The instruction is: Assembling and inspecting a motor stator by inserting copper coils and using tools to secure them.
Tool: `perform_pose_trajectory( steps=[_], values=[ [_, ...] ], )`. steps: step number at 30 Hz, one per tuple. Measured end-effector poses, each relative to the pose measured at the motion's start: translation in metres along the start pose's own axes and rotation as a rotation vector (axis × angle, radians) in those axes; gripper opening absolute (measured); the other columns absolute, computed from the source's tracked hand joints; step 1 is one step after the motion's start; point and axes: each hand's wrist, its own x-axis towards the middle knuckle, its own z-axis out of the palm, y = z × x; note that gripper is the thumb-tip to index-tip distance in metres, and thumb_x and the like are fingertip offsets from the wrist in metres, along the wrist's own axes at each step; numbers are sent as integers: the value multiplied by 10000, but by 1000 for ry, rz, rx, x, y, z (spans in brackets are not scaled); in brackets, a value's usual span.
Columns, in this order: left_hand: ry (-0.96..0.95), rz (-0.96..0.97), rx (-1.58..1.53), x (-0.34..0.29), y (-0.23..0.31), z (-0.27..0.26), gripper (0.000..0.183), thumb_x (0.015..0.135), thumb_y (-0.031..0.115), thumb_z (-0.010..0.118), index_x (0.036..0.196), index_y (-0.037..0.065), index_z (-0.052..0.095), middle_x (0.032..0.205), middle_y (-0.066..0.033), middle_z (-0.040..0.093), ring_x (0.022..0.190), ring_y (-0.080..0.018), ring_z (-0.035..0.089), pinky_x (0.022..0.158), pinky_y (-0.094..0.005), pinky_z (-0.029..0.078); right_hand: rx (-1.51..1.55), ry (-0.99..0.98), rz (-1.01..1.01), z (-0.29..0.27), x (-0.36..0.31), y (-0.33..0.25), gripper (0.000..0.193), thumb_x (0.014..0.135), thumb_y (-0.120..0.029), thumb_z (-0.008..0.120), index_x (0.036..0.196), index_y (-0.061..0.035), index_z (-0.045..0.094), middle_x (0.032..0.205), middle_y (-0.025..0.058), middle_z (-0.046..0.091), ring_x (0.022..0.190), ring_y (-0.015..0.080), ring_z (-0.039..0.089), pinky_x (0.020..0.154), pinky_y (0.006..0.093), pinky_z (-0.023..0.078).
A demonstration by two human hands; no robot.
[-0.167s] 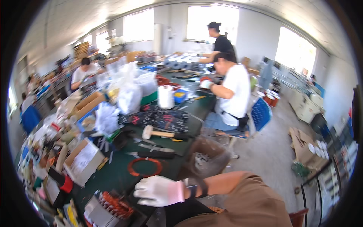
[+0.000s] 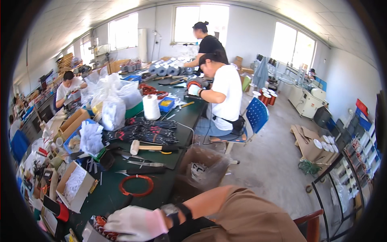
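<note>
My right hand point(image 2: 135, 224), in a white glove with a pink cuff, reaches in from the lower right with a black strap at the wrist. Its fingers are stretched out over a motor stator point(image 2: 100, 224) with red-brown copper windings and a grey body. The hand covers much of the stator, whose lower part runs out of the picture. Just beyond the hand lies a loose ring of copper wire point(image 2: 136, 194). Past the ring are a black-handled knife point(image 2: 146, 170), scissors point(image 2: 146, 163) and a mallet point(image 2: 147, 148) with a pale head. My left hand is out of the picture.
The green tabletop point(image 2: 109, 199) also holds a box of white slips point(image 2: 74, 181), black sleeving bundles point(image 2: 141, 132) and a white thread cone point(image 2: 151, 108). A lined waste bin point(image 2: 201, 165) stands beside the table. A co-worker point(image 2: 225, 88) sits beyond on a blue chair point(image 2: 257, 113).
My right hand has moved left and nearer to me, from beside the stator to over its windings. The whole view has swung to the right.
</note>
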Motion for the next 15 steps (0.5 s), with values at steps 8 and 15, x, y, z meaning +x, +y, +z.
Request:
perform_pose_trajectory(
  steps=[8,15],
  values=[
    [-45,267,-83,-12,8,18,202,1023,117,616,1107,-54,684,973,-242,674,868,-442,642,840,-505,536,-74,128,-138,29,30,-47,192,932,-272,702,892,-91,651,838,69,624,790,291,655,634,409,512],
    [35,55,-321,-39,1,22,91,969,32,634,976,-32,698,879,-204,663,798,-422,612,762,-493,508,5,72,-150,46,28,-46,218,906,-273,722,946,-74,643,915,94,648,845,300,669,683,413,532]
  ],
)
